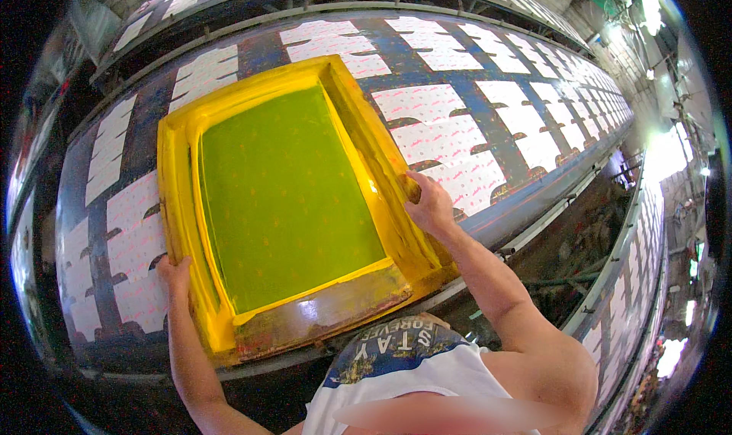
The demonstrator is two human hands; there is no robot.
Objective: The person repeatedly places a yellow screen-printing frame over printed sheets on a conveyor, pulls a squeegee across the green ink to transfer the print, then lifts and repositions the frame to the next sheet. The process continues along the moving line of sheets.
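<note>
A wooden-looking screen-printing frame [174, 199], coated in yellow ink, lies tilted across the long dark printing table. Its mesh [282, 199] is olive green with small faint marks. Along the near end inside it rests a flat brownish-grey bar [324, 301], perhaps a squeegee, with a line of wet yellow ink at its far edge. My left hand [175, 273] is closed on the frame's left side, low down. Further up, my right hand [431, 205] grips the right side, fingers curled over the rim. What lies beneath the frame is mostly hidden.
White cut pieces with pink printed marks [438, 141] lie in rows along the table. A rail [541, 221] runs down its near edge. More tables with similar pieces stand beyond and at the right [629, 298]. Bright lights glare at the right.
</note>
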